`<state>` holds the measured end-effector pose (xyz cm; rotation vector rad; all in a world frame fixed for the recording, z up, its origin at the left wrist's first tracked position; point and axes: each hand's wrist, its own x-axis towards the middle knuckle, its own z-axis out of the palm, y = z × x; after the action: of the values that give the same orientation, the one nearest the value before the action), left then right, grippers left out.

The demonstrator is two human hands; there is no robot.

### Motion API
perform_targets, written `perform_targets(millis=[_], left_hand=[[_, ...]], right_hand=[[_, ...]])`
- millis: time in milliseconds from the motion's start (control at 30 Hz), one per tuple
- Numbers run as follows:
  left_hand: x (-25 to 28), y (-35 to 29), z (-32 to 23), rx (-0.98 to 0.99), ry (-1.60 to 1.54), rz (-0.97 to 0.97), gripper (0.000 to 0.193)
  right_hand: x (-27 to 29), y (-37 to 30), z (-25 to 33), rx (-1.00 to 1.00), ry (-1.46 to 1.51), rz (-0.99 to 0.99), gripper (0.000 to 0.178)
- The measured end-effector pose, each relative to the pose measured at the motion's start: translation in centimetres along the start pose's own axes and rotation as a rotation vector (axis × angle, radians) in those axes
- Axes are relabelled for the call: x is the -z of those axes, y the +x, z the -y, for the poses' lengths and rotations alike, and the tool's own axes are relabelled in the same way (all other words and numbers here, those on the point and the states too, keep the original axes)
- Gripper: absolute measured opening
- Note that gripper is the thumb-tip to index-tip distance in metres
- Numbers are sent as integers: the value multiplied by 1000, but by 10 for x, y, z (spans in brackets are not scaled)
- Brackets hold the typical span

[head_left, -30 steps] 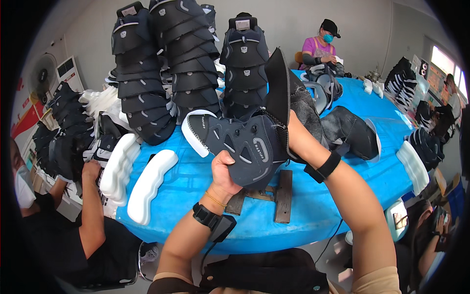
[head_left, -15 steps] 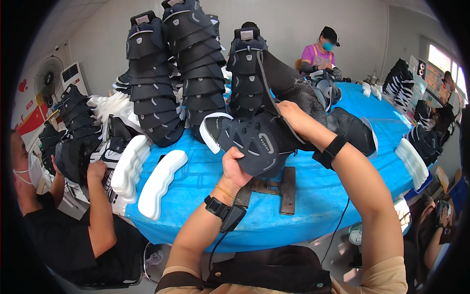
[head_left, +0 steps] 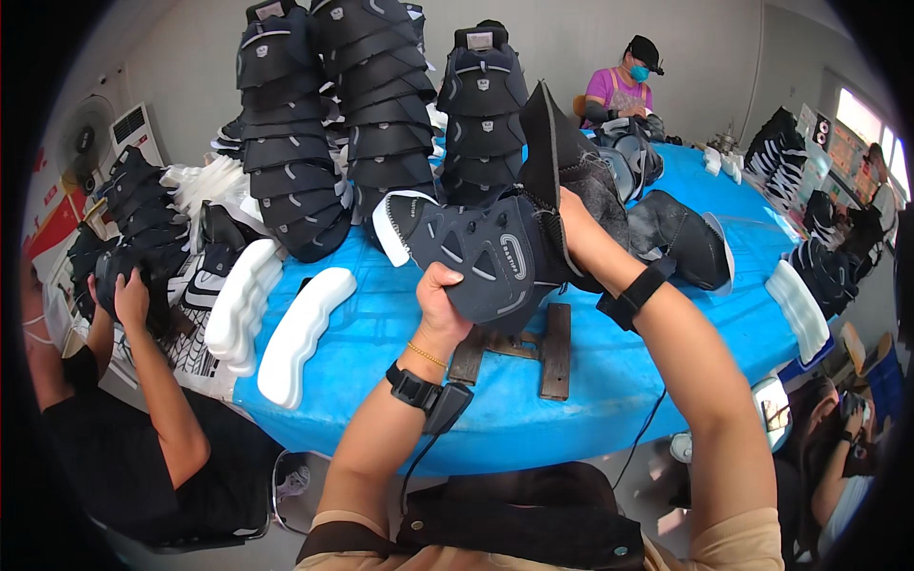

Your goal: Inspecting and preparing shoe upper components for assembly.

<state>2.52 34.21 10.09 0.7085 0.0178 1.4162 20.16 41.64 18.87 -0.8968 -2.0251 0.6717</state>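
Observation:
My left hand (head_left: 443,305) grips the lower edge of a dark grey shoe upper (head_left: 481,257), thumb on its outer face. The upper is held tilted above the table; a white curved piece (head_left: 388,233) lines its left end, and grey trim marks its side. My right hand (head_left: 579,224) reaches in at the upper's opening beside a raised black flap (head_left: 541,143); its fingers are hidden inside. Below the upper, a brown H-shaped stand (head_left: 555,352) rests on the table. More dark uppers (head_left: 681,243) lie just right of my right wrist.
Tall stacks of dark uppers (head_left: 295,143) stand at the back of the blue-covered table (head_left: 381,419). White wavy-edged pieces (head_left: 307,333) lie to the left, others (head_left: 798,309) at the right edge. A person (head_left: 133,409) sits close on my left; another (head_left: 619,95) works across the table.
The upper has shifted slightly left in the picture, and its black flap now stands more upright. My right hand sits lower at the opening. The person on the left has turned the dark piece they hold.

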Motion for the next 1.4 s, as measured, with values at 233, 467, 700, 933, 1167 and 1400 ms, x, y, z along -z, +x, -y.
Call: perform_targets(millis=[233, 467, 700, 933, 1167, 1400], left_hand=[[7, 16, 6, -30, 322, -100, 41], [10, 11, -11, 67, 243, -61, 38], [9, 17, -16, 172, 171, -63, 37], [-1, 15, -11, 180, 537, -160, 55], [-3, 16, -12, 404, 753, -324, 75], [4, 13, -7, 227, 528, -353, 83]], right_hand=[[46, -8, 37, -24, -146, -209, 44], [52, -22, 117, 176, -1252, -244, 25], [135, -11, 140, -33, -633, -173, 27], [123, -45, 124, 241, -704, -123, 27], [127, -67, 123, 260, -695, 394, 54], [88, -83, 132, 180, -934, 487, 72]])
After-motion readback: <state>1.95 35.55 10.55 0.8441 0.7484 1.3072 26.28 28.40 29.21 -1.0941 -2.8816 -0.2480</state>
